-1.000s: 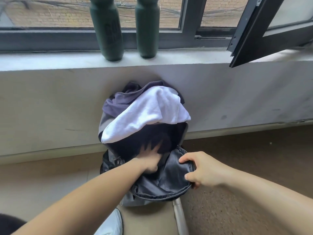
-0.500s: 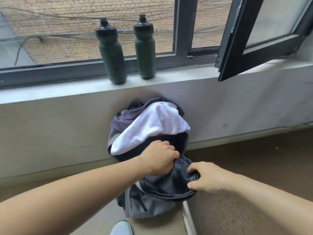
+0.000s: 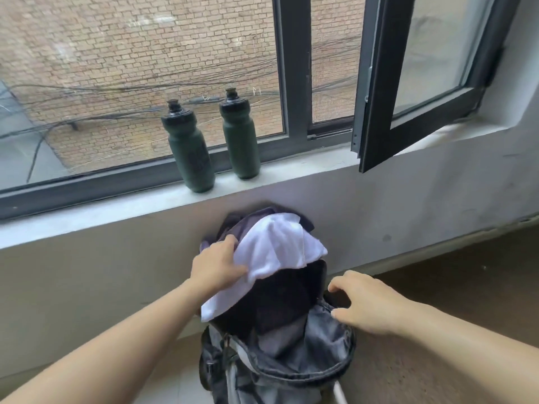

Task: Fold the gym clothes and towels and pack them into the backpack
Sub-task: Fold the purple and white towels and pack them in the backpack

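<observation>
backpack [image 3: 338, 361], white towel [image 3: 277, 249] and purple garment [image 3: 229, 227] over its rear rim

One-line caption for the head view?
Left hand holds the white towel draped over the open backpack; right hand open at its rim.

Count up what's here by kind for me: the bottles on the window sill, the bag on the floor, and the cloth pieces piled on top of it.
Green bottles: 2
Backpack: 1
White towel: 1
Purple garment: 1
Total: 5
</observation>
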`<action>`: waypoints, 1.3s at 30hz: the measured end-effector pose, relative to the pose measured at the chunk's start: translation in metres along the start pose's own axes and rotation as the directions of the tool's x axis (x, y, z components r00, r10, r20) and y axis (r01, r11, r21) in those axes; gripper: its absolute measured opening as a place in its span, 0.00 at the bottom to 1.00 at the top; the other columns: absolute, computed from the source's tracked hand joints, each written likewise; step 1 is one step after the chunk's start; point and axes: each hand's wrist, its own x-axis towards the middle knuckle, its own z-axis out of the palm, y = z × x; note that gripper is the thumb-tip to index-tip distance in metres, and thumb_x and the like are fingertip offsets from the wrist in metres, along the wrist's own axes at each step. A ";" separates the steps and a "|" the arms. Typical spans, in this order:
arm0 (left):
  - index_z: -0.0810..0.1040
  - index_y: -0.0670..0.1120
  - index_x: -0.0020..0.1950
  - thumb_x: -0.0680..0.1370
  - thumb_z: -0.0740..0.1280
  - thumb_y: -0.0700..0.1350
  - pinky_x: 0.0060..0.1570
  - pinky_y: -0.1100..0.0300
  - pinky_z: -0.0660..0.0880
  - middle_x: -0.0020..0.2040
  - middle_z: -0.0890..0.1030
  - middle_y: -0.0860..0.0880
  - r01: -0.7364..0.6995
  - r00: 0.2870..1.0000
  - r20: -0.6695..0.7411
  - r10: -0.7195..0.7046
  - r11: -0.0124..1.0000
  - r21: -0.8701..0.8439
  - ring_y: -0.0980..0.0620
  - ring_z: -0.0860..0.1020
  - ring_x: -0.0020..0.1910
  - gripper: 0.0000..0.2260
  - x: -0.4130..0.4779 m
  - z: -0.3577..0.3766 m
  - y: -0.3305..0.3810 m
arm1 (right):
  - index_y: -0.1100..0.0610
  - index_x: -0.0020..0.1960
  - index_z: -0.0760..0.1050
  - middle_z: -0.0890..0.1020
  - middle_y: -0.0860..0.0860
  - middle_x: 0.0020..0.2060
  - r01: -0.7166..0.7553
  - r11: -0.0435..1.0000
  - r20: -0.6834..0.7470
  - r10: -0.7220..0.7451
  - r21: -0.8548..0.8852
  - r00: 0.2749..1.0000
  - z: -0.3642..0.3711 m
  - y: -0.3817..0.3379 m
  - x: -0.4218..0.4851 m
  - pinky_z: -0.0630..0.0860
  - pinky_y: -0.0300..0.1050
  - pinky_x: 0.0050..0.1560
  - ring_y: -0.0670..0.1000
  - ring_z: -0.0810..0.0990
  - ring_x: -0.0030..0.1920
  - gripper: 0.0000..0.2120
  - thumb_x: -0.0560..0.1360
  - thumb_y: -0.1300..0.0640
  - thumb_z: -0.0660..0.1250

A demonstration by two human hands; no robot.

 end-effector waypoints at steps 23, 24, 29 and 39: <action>0.84 0.40 0.41 0.72 0.65 0.45 0.45 0.54 0.75 0.39 0.85 0.46 0.047 0.994 0.087 0.070 0.448 -0.893 0.48 0.80 0.39 0.11 0.000 -0.020 0.024 | 0.51 0.58 0.78 0.81 0.48 0.43 0.188 0.848 -0.341 -0.009 0.495 0.940 -0.009 -0.073 0.067 0.75 0.43 0.41 0.51 0.78 0.46 0.10 0.76 0.54 0.68; 0.85 0.44 0.40 0.69 0.64 0.47 0.46 0.55 0.78 0.39 0.85 0.48 -0.035 0.997 0.011 0.080 0.558 -0.829 0.50 0.81 0.39 0.12 0.002 -0.019 0.018 | 0.53 0.52 0.80 0.80 0.48 0.39 0.184 0.843 -0.389 0.032 0.505 0.921 -0.015 -0.067 0.067 0.72 0.42 0.38 0.52 0.78 0.44 0.06 0.76 0.54 0.69; 0.84 0.52 0.55 0.68 0.62 0.53 0.55 0.53 0.74 0.50 0.81 0.52 -0.260 0.964 -0.089 0.250 0.958 -0.124 0.47 0.73 0.50 0.20 0.017 -0.006 -0.016 | 0.55 0.45 0.79 0.83 0.49 0.40 0.180 0.735 -0.541 0.288 0.654 0.790 -0.051 -0.032 0.064 0.75 0.45 0.41 0.53 0.81 0.42 0.03 0.76 0.55 0.70; 0.72 0.56 0.69 0.73 0.65 0.60 0.58 0.50 0.64 0.67 0.75 0.49 -0.115 0.991 -0.043 0.125 0.976 0.184 0.43 0.71 0.65 0.25 0.012 -0.006 0.017 | 0.56 0.46 0.75 0.81 0.51 0.36 0.444 0.016 -0.415 0.390 0.896 0.822 -0.109 0.001 0.017 0.80 0.42 0.34 0.47 0.82 0.34 0.08 0.80 0.67 0.66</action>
